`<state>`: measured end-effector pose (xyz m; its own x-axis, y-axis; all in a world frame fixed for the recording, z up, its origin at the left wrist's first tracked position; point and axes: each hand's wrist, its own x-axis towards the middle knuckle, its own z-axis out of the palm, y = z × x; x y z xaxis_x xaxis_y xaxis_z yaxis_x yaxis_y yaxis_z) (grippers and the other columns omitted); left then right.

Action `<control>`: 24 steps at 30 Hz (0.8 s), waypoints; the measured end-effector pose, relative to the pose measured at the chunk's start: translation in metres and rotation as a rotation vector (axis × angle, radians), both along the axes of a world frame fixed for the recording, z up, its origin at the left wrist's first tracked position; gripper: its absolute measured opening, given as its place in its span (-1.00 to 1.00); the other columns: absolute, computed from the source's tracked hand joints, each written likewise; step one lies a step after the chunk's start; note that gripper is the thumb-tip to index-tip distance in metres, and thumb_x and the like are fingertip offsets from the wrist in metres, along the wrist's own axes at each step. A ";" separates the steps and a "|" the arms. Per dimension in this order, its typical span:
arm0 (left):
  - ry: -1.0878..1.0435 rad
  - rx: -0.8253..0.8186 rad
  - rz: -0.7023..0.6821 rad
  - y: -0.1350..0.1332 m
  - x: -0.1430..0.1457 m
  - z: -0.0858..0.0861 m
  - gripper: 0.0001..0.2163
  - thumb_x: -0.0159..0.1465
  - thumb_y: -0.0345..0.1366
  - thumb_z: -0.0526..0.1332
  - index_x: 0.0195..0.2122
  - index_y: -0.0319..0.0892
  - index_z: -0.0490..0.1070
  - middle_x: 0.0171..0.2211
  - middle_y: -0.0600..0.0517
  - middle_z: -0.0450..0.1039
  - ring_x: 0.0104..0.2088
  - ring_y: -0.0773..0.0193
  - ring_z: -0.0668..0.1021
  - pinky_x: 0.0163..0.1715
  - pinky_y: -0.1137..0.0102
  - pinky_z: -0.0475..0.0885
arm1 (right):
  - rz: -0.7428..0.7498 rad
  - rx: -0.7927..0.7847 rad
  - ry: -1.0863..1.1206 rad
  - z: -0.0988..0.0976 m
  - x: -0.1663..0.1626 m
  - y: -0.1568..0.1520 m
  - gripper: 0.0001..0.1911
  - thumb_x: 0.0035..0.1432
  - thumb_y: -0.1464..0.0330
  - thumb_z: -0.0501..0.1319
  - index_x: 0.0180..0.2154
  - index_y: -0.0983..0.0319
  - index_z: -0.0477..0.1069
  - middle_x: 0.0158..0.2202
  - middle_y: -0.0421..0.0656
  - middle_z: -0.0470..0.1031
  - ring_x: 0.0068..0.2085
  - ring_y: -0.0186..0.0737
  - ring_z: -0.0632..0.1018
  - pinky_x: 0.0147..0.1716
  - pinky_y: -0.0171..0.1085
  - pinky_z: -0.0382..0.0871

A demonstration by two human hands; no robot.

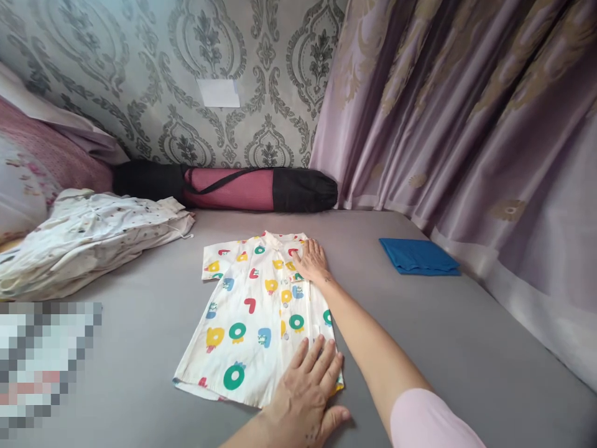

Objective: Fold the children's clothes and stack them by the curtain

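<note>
The shirt (252, 311) looks soft and light, best taken at its edges; left hand (303, 389) and right hand (311, 260) lie open on it.

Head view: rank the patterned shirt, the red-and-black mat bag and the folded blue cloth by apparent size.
1. patterned shirt
2. red-and-black mat bag, farther back, so real size against the shirt is unsure
3. folded blue cloth

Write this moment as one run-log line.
left hand: flat on shirt hem | right hand: flat near collar | shirt: spread on grey bed | blue cloth: folded, apart
</note>
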<state>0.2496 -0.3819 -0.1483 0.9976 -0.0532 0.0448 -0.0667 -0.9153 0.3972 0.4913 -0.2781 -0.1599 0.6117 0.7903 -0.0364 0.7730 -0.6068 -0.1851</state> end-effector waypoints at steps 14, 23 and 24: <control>-0.119 0.177 0.309 0.052 -0.070 0.019 -0.44 0.42 -0.12 -0.03 0.40 0.03 -0.19 0.36 0.00 -0.03 0.34 0.06 0.14 0.29 0.03 0.12 | 0.107 0.045 -0.040 0.005 -0.002 0.006 -0.28 0.38 0.10 -0.29 0.36 0.44 -0.13 0.42 0.03 -0.19 0.40 -0.07 -0.13 0.32 -0.07 -0.35; -0.171 0.163 0.488 0.069 -0.083 0.003 -0.48 0.42 -0.16 -0.04 0.39 -0.02 -0.08 0.33 -0.04 0.10 0.33 0.09 0.17 0.28 0.02 0.14 | 0.152 0.006 0.130 0.021 0.001 -0.004 -0.31 0.37 0.11 -0.34 0.38 0.34 -0.19 0.43 -0.05 -0.26 0.41 -0.15 -0.16 0.32 -0.10 -0.30; -0.162 0.153 0.490 0.068 -0.083 0.005 -0.49 0.42 -0.16 -0.05 0.38 -0.04 -0.06 0.33 -0.05 0.10 0.33 0.09 0.16 0.28 0.02 0.13 | 0.184 0.023 0.133 0.023 -0.002 -0.011 -0.32 0.37 0.12 -0.35 0.39 0.32 -0.20 0.43 -0.07 -0.27 0.41 -0.16 -0.17 0.32 -0.09 -0.31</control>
<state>0.1666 -0.3139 -0.1438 0.8882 0.3989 0.2281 0.3336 -0.9011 0.2769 0.4892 -0.2895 -0.1364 0.4479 0.8898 -0.0875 0.8384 -0.4520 -0.3046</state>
